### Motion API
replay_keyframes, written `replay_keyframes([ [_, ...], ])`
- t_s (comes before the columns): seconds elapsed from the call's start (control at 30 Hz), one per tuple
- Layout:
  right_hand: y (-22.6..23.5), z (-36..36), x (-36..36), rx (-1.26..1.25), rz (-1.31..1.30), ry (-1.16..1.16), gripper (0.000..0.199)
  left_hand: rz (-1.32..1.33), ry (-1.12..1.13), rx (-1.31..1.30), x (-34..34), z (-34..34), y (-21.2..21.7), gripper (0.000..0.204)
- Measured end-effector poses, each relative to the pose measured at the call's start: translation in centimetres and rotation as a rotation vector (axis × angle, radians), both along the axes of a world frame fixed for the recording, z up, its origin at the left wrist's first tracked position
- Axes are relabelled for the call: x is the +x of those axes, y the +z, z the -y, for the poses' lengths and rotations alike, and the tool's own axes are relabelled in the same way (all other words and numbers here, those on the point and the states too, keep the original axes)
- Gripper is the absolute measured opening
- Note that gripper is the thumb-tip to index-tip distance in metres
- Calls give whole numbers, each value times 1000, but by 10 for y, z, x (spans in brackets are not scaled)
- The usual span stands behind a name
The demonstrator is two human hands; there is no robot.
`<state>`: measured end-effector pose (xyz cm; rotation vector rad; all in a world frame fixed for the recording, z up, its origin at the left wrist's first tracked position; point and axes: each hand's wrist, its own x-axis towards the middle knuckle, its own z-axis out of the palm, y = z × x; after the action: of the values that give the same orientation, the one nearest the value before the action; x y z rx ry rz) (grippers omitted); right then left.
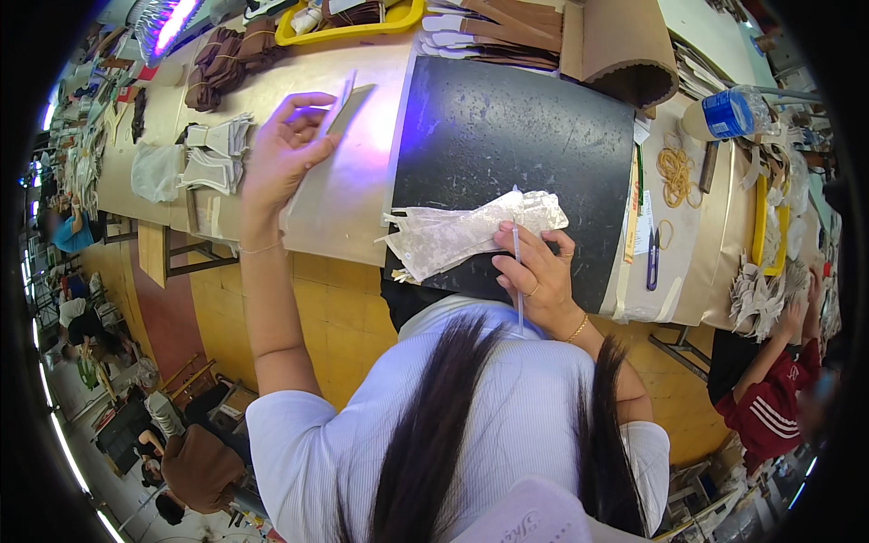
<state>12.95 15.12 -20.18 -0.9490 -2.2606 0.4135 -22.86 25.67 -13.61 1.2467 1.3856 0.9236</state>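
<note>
Presently, a pale tabletop [362, 208] is carrying a black mat [507, 136], where whitish lace pieces [471, 233] are lying. The right hand [539, 276] is pinning them, fingers gripping a thin pen [518, 271]. The left hand [281, 149] is pinching a grey strip [339, 104] aloft; judged risk: unpinned edges sliding, marks straying.

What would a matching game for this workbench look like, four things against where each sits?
Things:
1. black mat
2. rubber bands
3. yellow tray
4. pale cut pieces

Places:
A. under the right hand
B. far edge of the table, beyond the left hand
C. middle of the table
D. right of the mat, near the plastic bottle

Pairs: 1-C, 2-D, 3-B, 4-A
</note>
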Motion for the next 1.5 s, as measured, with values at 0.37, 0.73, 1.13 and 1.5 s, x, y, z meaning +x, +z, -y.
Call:
replay_keyframes([
  [0.37, 3, -4, 6, -3, -103, -44, 17, -651, 144, 143, 25, 24, -42, 50],
  [0.73, 23, -17, 13, -360, -549, -272, 32, -629, -205, 505, 144, 97, -22, 32],
  [1.13, 22, -14, 7, -335, -453, -272, 31, -650, -182, 492, 156, 99, -28, 29],
  [1.5, 21, -14, 7, -351, -463, -272, 32, -661, -228, 540, 151, 94, -34, 22],
])
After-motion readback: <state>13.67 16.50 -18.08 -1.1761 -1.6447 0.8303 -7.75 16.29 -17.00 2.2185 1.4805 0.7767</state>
